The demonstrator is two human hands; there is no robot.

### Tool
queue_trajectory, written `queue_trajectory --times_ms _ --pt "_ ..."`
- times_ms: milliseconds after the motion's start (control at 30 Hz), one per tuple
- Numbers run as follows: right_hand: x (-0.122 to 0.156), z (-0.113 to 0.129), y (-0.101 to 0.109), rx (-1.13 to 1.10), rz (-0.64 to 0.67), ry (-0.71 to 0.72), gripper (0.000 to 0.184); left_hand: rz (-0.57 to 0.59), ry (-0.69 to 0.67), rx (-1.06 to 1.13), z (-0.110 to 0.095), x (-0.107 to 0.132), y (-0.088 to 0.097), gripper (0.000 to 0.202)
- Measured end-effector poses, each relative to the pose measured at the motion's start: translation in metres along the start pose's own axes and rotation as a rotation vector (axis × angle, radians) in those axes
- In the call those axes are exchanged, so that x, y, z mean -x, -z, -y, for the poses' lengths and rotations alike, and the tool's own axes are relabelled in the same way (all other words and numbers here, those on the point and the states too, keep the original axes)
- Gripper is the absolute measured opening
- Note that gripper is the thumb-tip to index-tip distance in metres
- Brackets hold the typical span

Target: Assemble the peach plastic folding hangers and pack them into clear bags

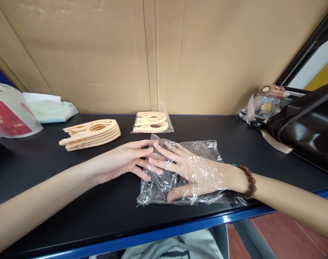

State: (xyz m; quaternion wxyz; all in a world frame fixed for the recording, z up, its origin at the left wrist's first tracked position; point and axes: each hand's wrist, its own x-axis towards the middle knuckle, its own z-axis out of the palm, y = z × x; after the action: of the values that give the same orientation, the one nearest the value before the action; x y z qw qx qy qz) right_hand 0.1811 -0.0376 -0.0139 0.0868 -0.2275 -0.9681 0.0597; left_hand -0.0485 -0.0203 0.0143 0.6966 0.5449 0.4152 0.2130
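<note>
A clear plastic bag [158,192] lies crumpled on the black tabletop in front of me. My right hand [189,171] is inside the bag, palm down with its fingers spread; a fuzzy brown band circles that wrist. Touching the bag's left side is my left hand [138,160], its fingers stretched out and loosely apart under and beside the film. Neither hand holds a solid thing. Beyond the left hand sits a stack of beige plastic folding hangers [92,135]. Farther back, more beige hangers [151,122] lie in a clear bag.
Cardboard [99,64] stands along the back edge. At the left are a roll of clear tape [11,111] and a pack of tissues or wipes [52,109]. A clear bottle with a strap [266,106] and a shiny dark bag [312,126] occupy the right side.
</note>
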Motion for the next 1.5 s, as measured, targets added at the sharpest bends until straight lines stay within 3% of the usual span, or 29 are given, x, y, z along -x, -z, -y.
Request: queue_trajectory --times_ms 333,567,700,867,1267,1500 --pt "0.001 0.003 0.001 0.052 -0.005 -0.047 0.088 -0.119 0.021 -0.001 0.001 -0.001 0.004 0.039" --pt "0.004 0.003 0.003 0.022 -0.025 -0.050 0.088 -0.044 0.001 -0.027 -0.006 0.000 0.010 0.062" --pt "0.004 0.002 0.004 0.018 -0.021 -0.048 0.086 -0.110 0.021 -0.052 -0.006 0.000 0.013 0.043" --pt "0.004 0.003 0.005 0.043 -0.022 -0.053 0.082 -0.006 0.086 -0.166 -0.006 -0.001 0.015 0.019" --pt "0.003 -0.001 0.001 0.073 -0.030 -0.025 0.084 -0.070 0.047 -0.355 -0.005 -0.001 0.009 0.025" --pt "0.003 -0.001 0.002 0.083 -0.023 -0.060 0.084 -0.130 -0.027 -0.361 -0.007 -0.001 0.010 0.020"
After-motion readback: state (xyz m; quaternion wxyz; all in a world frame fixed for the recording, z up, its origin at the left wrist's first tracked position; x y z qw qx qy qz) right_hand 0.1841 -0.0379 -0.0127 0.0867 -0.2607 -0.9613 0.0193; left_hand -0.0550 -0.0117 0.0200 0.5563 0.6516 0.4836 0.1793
